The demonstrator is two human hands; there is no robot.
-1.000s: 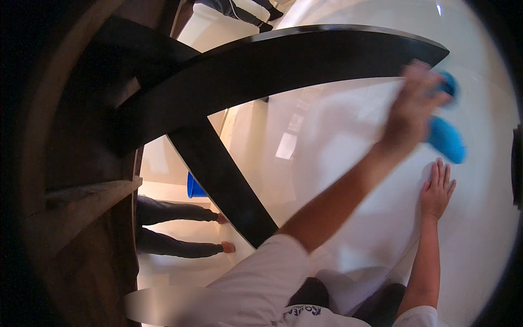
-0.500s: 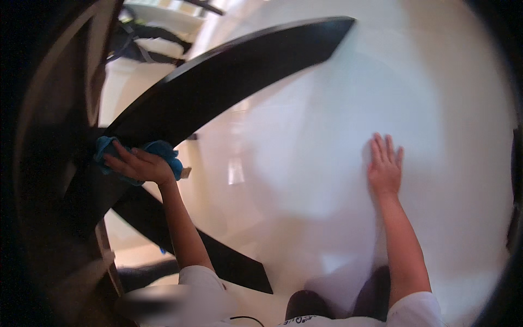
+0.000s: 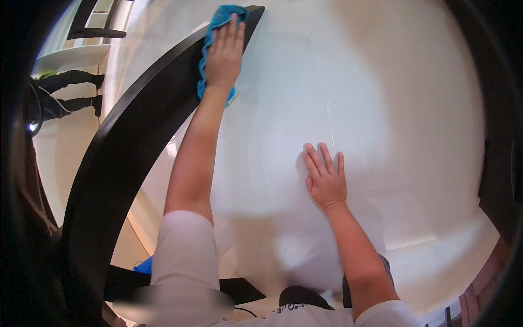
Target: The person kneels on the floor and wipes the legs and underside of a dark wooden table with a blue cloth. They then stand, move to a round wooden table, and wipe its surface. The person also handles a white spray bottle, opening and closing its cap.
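Note:
A blue cloth (image 3: 218,24) lies over the far end of a long, dark, curved beam (image 3: 136,125), perhaps a furniture leg. My left hand (image 3: 224,54) rests on top of the cloth with fingers stretched, pressing it against the beam. The cloth's edge shows around the fingers, and a small pale tag hangs by the wrist. On the glossy white floor (image 3: 283,136), to the right of the beam, my right hand (image 3: 327,180) lies flat with fingers spread and nothing in it. The beam's near left end fades into shadow.
A second dark piece (image 3: 242,290) extends low across the floor by my left sleeve. Another person's dark-trousered legs (image 3: 71,82) are at the far left, near a dark frame (image 3: 98,32). Something blue (image 3: 143,266) shows beside my left sleeve. Dark furniture (image 3: 498,185) lines the right edge.
My left hand has slid the cloth along the curved beam from its near left part to its far tip. The whole view has shifted; the right hand still lies flat on the floor.

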